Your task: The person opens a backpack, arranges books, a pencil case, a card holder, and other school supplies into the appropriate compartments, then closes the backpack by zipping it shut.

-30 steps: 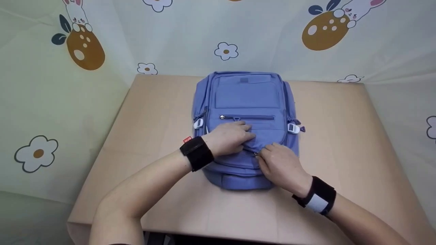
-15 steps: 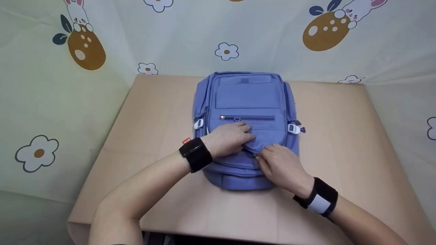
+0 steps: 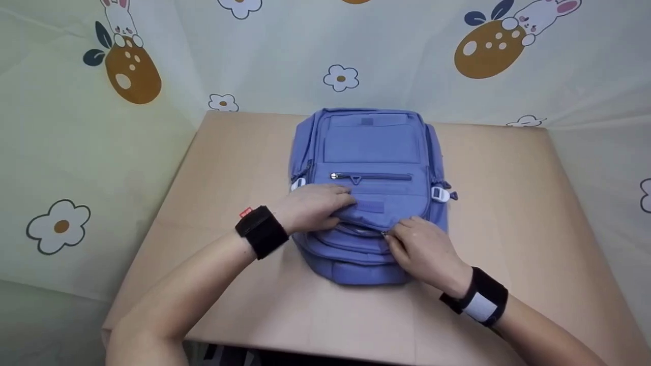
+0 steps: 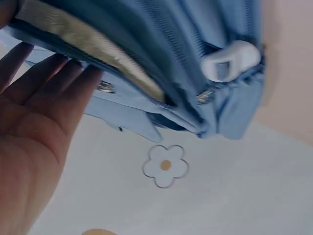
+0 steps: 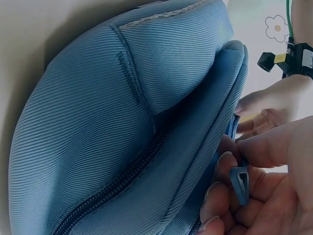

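Note:
A blue backpack (image 3: 374, 142) lies flat with its front side up, its bottom toward the person. My left hand (image 3: 318, 206) lies on the left of the lower front panel with fingers straight. In the left wrist view, those fingers touch the panel's outer face beside a gaping pocket with a pale lining (image 4: 88, 41); the thumb tip is at the frame's corner. Thumb and fingers of my right hand (image 3: 424, 251) pinch a zipper slider at the curved front pocket. Its blue loop-shaped pull (image 5: 239, 186) shows by the fingers in the right wrist view.
The backpack lies on a brown-covered table (image 3: 229, 152). White side buckles (image 3: 440, 194) sit on its sides. A shorter zipper (image 3: 374, 177) crosses the front above my hands. Patterned cloth (image 3: 285, 56) hangs behind and beside the table.
My left hand has slid left across the front panel, uncovering a small dark blue patch. The right hand stays almost in place, still pinching the zipper slider.

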Motion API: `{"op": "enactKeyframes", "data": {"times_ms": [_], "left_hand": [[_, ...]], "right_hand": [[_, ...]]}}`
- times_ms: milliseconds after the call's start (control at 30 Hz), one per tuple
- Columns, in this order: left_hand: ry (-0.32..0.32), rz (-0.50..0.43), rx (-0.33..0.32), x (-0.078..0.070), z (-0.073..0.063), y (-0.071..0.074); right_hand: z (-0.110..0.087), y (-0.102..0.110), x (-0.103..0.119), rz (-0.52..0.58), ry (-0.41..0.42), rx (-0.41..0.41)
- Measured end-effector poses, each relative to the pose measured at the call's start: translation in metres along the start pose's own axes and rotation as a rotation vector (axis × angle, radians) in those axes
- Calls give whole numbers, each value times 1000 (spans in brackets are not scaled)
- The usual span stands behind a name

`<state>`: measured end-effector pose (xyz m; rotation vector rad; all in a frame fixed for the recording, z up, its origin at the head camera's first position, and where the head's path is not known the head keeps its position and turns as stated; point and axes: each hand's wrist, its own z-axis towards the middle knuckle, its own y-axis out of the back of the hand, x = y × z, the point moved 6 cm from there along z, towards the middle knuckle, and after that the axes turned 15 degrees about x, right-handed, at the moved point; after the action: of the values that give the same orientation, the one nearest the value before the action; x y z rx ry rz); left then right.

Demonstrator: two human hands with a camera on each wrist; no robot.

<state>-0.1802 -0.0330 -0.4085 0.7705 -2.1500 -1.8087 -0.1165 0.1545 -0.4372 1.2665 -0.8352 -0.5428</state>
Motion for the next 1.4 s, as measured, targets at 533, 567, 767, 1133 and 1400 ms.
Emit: {"op": "enactKeyframes", "data": {"times_ms": [533,567,767,1133,1400], "left_hand": [[-2,-3,-51,13,0,1],[-3,1,-53,13,0,0],[7,-3,-56,12,0,-1],[29,-4,-64,11,-2,-4],[14,32,-97,8,-4,-5]], "right_hand": [[3,4,10,-27,-17,-4],[5,3,12,-25,-16,1],[22,1,28,-52,4,26],[58,-9,49,-95,48,57],[45,2,37,-47,117,14]]}}
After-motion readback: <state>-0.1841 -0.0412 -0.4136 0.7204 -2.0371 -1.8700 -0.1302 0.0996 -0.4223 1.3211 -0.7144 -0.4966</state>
